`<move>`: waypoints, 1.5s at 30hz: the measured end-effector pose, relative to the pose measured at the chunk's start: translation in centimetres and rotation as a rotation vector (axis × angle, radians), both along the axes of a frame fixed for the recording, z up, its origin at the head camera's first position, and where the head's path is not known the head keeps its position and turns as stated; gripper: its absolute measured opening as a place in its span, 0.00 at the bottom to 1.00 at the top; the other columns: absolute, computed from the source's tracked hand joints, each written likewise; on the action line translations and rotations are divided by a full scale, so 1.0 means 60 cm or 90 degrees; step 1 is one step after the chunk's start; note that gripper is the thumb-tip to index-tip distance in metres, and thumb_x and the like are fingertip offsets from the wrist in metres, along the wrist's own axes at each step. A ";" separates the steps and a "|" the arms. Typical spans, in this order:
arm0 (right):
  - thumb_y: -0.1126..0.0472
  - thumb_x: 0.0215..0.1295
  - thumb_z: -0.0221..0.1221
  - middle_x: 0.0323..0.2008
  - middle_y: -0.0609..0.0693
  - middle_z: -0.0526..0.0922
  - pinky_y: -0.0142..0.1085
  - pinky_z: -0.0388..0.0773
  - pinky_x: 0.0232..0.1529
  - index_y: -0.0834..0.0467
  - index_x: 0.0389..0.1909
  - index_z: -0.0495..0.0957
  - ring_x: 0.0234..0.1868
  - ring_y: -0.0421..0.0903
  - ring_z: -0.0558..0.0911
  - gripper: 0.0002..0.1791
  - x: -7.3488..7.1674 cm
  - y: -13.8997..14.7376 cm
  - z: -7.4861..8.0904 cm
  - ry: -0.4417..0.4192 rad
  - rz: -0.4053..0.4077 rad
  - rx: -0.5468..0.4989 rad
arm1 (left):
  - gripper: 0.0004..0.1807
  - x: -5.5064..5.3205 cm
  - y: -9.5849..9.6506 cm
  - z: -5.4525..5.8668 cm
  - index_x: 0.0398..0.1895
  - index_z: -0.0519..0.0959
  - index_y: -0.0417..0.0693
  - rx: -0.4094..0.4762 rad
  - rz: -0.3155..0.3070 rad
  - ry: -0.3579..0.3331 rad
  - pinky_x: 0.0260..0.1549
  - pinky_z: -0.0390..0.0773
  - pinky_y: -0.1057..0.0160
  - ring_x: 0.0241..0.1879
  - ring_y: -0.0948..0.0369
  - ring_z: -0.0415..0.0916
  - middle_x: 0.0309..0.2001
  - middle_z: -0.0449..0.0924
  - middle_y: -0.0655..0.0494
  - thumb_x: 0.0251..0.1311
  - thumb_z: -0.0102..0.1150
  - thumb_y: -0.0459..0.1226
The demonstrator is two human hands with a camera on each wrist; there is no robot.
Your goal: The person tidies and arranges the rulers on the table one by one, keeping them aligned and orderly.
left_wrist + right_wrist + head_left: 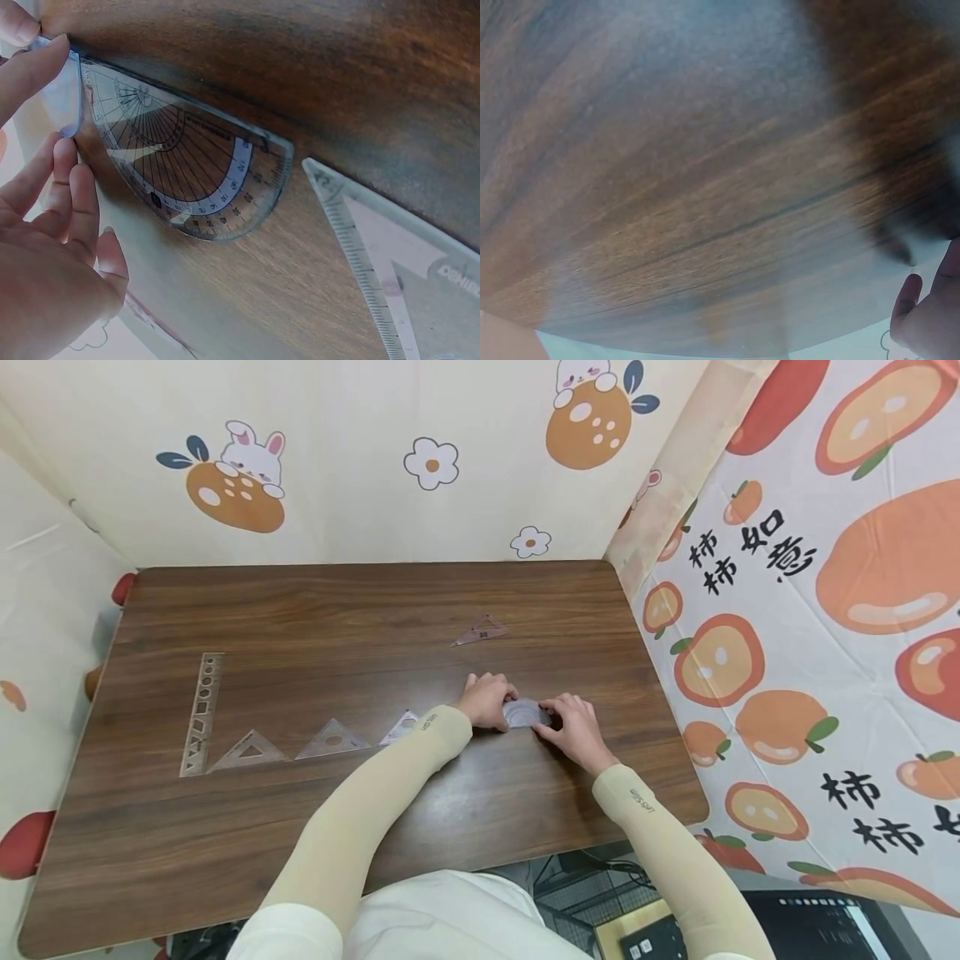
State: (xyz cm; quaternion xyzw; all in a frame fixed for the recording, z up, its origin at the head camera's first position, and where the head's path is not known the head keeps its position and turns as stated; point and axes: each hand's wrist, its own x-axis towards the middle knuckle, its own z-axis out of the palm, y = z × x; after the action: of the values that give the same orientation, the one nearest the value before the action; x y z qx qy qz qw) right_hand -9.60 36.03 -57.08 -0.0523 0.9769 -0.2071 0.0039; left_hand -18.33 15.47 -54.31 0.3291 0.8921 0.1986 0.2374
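Note:
A clear bluish protractor [525, 713] lies flat on the table between both hands. My left hand [487, 700] pinches its left end, and my right hand [576, 727] holds the right end between thumb and fingers. In the left wrist view the thumb and fingertips of the left hand [52, 247] meet the edges of the bluish piece [66, 94]. Right beside it is a second clear protractor [187, 154], with a set square [397, 262] past its far end. The right wrist view catches only part of the right hand [934, 311] at its lower right edge.
To the left, a long clear stencil ruler [201, 714], a set square [240, 758] and another set square [322, 748] form a row with a partly covered clear piece [400, 727]. A small pinkish set square [482, 631] lies farther back on the brown table [337, 610].

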 end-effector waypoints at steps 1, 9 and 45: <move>0.45 0.56 0.66 0.40 0.48 0.79 0.47 0.63 0.54 0.53 0.50 0.81 0.43 0.47 0.75 0.24 0.000 0.000 0.000 -0.001 0.000 0.000 | 0.31 0.000 0.000 0.000 0.55 0.78 0.57 0.001 0.000 -0.001 0.47 0.58 0.55 0.47 0.58 0.67 0.46 0.75 0.59 0.42 0.76 0.44; 0.44 0.56 0.66 0.42 0.48 0.79 0.47 0.63 0.55 0.53 0.51 0.80 0.44 0.47 0.75 0.24 -0.002 0.001 0.002 -0.015 0.001 -0.002 | 0.32 -0.001 -0.002 0.007 0.55 0.79 0.55 0.007 -0.001 -0.001 0.47 0.58 0.55 0.47 0.58 0.67 0.45 0.75 0.59 0.41 0.76 0.43; 0.46 0.59 0.64 0.47 0.55 0.77 0.51 0.65 0.55 0.59 0.56 0.76 0.50 0.54 0.74 0.29 -0.131 -0.013 0.064 -0.004 -0.018 -0.055 | 0.40 -0.095 -0.078 0.047 0.62 0.73 0.51 0.037 0.201 0.050 0.52 0.57 0.50 0.54 0.54 0.68 0.53 0.75 0.57 0.42 0.74 0.53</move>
State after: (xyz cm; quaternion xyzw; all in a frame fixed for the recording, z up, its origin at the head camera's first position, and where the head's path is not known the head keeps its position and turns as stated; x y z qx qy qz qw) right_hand -17.46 35.27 -53.23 -0.0382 0.9677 -0.2491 0.0018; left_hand -24.02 10.79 -51.49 0.1992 0.9352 0.2462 0.1582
